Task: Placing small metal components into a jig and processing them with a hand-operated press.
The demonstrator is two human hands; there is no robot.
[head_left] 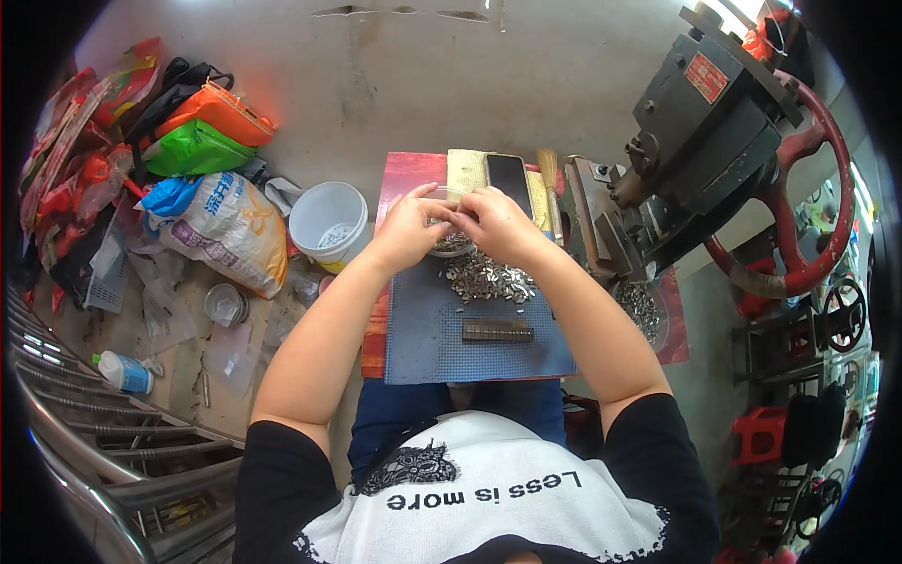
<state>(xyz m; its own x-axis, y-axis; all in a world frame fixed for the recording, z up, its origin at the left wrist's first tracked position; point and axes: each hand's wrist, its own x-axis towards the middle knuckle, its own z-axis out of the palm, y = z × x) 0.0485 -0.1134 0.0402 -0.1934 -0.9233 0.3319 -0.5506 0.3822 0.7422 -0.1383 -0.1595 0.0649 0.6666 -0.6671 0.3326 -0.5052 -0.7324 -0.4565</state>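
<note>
Over a round pale bowl [442, 192] at the far part of the blue mat [423, 329], my left hand [412, 227] and my right hand [495, 224] meet at the fingertips. Both are pinched; whatever small thing sits between the fingers is hidden. Small silvery metal pieces show inside the bowl below the hands. Just nearer, a loose pile of small metal pieces [490, 280] is spread on the mat beside my right wrist. A dark slotted metal bar [498, 330] lies flat nearer to me, touched by neither hand.
A phone [508, 177] and a straw brush [552, 193] lie beyond my right hand. To the right stands a heavy press [705, 141] with a red handwheel [817, 188]. White bucket [329, 218], stuffed sack [225, 230] and bags are at left, with a metal rack [122, 479] lower left.
</note>
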